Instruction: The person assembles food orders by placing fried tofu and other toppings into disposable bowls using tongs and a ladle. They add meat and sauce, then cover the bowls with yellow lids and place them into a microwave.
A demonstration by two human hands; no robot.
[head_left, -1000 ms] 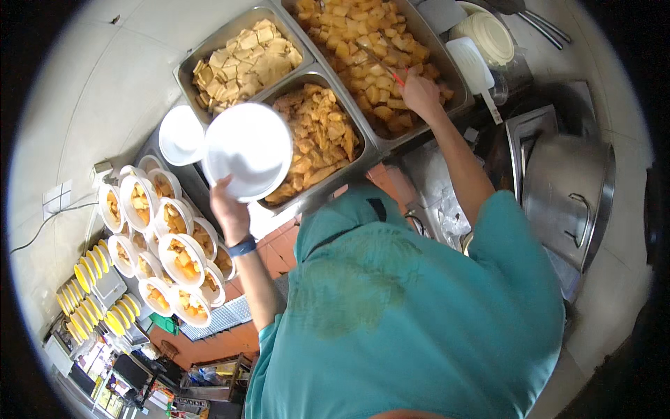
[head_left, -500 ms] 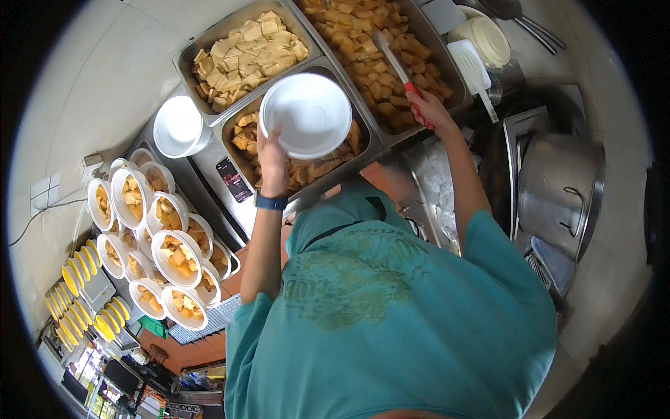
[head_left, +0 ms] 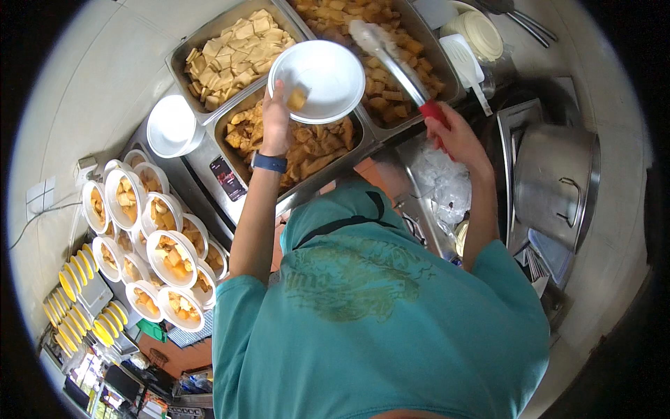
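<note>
My left hand [head_left: 277,126] grips the rim of a white bowl [head_left: 331,73], tilted above the front metal pan of browned pieces [head_left: 314,157]. A single golden chunk [head_left: 296,100] lies in the bowl near my thumb. Closed round the red handle of metal tongs [head_left: 405,73] is my right hand [head_left: 457,138]. The tongs' pale, blurred tips hang just right of the bowl, over the right pan of golden chunks [head_left: 384,105]; I see no food in them. Pale flat slices [head_left: 241,45] fill the back left pan.
White bowls [head_left: 173,126] are stacked left of the pans, near a phone [head_left: 228,178]. Several filled bowls [head_left: 174,258] stand piled at the left, beyond them yellow-edged items [head_left: 70,307]. At the right are a white slotted turner [head_left: 460,59] and a large steel pot [head_left: 555,174].
The tongs have risen out of the right pan and swung left toward the bowl. A golden chunk now lies in the bowl, which has moved slightly up and right.
</note>
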